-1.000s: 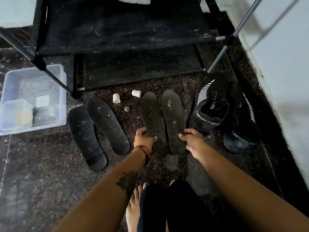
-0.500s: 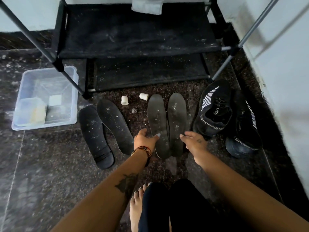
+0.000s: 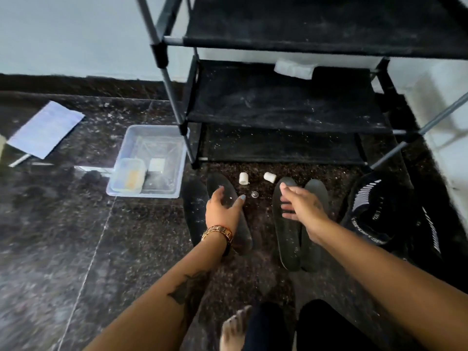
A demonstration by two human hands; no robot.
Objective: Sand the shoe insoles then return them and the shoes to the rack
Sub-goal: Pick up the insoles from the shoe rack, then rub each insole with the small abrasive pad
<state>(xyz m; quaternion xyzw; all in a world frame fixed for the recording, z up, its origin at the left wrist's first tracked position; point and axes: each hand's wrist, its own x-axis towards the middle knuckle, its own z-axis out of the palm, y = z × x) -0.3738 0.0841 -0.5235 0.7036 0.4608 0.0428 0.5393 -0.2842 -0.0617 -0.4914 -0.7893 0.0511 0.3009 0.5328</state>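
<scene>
On the dark floor in front of the rack [image 3: 291, 112] lie four black insoles in two pairs. The left hand [image 3: 222, 211] is over the left pair [image 3: 197, 214], fingers spread and loose, holding nothing. The right hand [image 3: 304, 209] is over the right pair [image 3: 288, 239], fingers straight and apart. Two black shoes [image 3: 374, 211] sit just to the right. A clear tub [image 3: 174, 158] sits to the left.
</scene>
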